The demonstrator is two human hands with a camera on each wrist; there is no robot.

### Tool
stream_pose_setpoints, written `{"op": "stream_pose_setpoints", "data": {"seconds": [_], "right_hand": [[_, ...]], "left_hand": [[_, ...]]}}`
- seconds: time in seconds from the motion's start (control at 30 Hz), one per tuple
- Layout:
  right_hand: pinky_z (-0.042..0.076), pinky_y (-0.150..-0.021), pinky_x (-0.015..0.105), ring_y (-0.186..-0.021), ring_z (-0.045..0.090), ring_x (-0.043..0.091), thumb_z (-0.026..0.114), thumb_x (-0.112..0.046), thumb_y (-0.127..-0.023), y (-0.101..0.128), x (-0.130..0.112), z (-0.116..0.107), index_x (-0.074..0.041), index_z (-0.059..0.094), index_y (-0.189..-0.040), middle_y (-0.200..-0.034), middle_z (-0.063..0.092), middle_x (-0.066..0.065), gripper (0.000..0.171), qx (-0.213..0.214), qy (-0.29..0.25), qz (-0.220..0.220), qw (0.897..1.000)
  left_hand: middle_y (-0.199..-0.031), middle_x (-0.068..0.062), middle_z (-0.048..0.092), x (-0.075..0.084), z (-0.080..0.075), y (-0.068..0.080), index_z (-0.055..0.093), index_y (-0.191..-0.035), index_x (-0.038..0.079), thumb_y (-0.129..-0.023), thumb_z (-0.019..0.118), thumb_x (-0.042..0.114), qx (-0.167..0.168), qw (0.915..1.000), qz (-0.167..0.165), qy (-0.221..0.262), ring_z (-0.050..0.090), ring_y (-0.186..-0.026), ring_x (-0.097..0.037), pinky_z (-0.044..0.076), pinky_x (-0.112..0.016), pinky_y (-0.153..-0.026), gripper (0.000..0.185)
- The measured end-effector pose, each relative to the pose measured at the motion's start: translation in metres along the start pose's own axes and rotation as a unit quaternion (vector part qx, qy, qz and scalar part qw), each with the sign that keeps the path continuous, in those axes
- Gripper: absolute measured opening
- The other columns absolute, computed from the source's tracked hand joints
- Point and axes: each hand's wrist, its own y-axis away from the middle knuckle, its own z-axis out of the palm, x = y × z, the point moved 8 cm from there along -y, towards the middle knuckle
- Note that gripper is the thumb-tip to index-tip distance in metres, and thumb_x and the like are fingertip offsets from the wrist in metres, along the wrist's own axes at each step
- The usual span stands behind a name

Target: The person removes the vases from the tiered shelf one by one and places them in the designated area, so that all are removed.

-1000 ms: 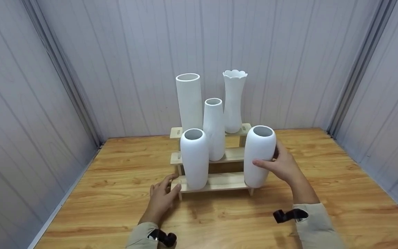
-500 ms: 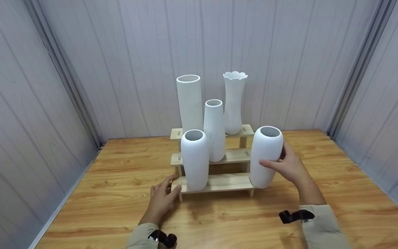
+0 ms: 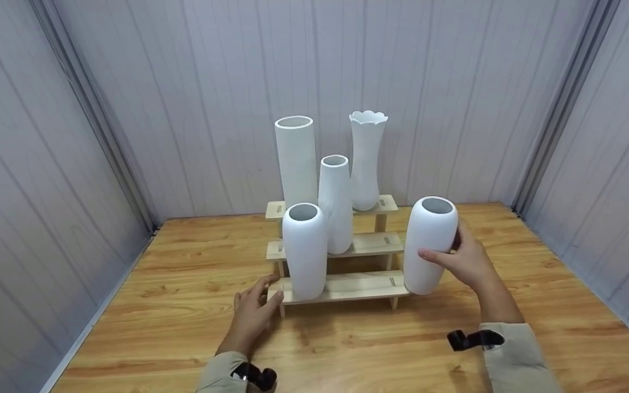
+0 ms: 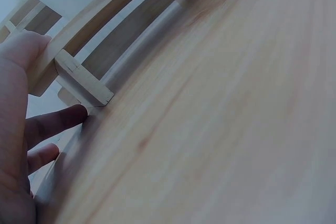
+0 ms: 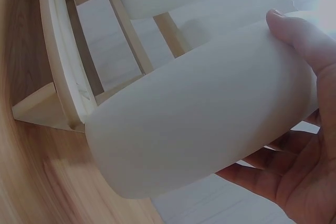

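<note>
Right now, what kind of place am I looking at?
Probably a small recording booth rather than a home: plain grey panel walls close round a wooden table, which bears only a stepped wooden rack of plain white vases.

The head camera looks forward and down across the tabletop (image 3: 183,327) at the stepped wooden rack (image 3: 347,286) from mid-distance. The left wrist camera sits low, close against the rack's corner (image 4: 84,85). The right wrist camera, equally close, shares that rack (image 5: 58,77).
</note>
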Motion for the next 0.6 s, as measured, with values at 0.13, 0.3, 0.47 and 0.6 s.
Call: {"op": "stream_pose_setpoints", "data": {"seconds": [0.13, 0.3, 0.47, 0.6], "right_hand": [[0.043, -0.085, 0.055, -0.111, 0.049, 0.033, 0.08, -0.042, -0.066, 0.001, 0.004, -0.002, -0.019, 0.023, -0.142, -0.127, 0.046, 0.014, 0.097, 0.002, -0.008, 0.001, 1.0], [0.043, -0.085, 0.055, -0.111, 0.049, 0.033, 0.08, -0.042, -0.066, 0.003, 0.009, -0.007, -0.02, 0.024, -0.142, -0.126, 0.047, 0.014, 0.097, 0.012, 0.003, -0.005, 1.0], [0.042, -0.086, 0.056, -0.112, 0.048, 0.033, 0.079, -0.043, -0.067, 0.002, 0.014, -0.01, -0.019, 0.022, -0.143, -0.129, 0.044, 0.014, 0.097, 0.019, 0.005, -0.002, 1.0], [0.042, -0.087, 0.056, -0.113, 0.047, 0.034, 0.079, -0.045, -0.066, 0.001, 0.021, -0.01, -0.018, 0.022, -0.143, -0.128, 0.045, 0.016, 0.099, 0.021, 0.012, 0.006, 1.0]], "left_hand": [[-0.115, -0.007, 0.057, -0.001, -0.001, 0.001, 0.052, -0.125, 0.032, -0.086, 0.057, 0.05, -0.006, 0.9999, -0.004, 0.008, 0.04, -0.117, -0.031, -0.005, -0.052, -0.105, 0.044], [-0.115, -0.007, 0.057, -0.002, 0.001, 0.002, 0.052, -0.126, 0.031, -0.086, 0.057, 0.05, -0.009, 0.9999, -0.009, 0.004, 0.041, -0.116, -0.03, -0.005, -0.053, -0.105, 0.044], [-0.115, -0.006, 0.058, -0.001, -0.001, 0.0, 0.053, -0.125, 0.032, -0.085, 0.057, 0.051, -0.003, 1.0, -0.007, -0.002, 0.041, -0.117, -0.03, -0.005, -0.053, -0.105, 0.044], [-0.116, -0.007, 0.058, -0.001, -0.002, -0.001, 0.052, -0.125, 0.034, -0.085, 0.056, 0.053, -0.004, 1.0, -0.006, -0.003, 0.04, -0.119, -0.031, -0.005, -0.053, -0.105, 0.045]]}}
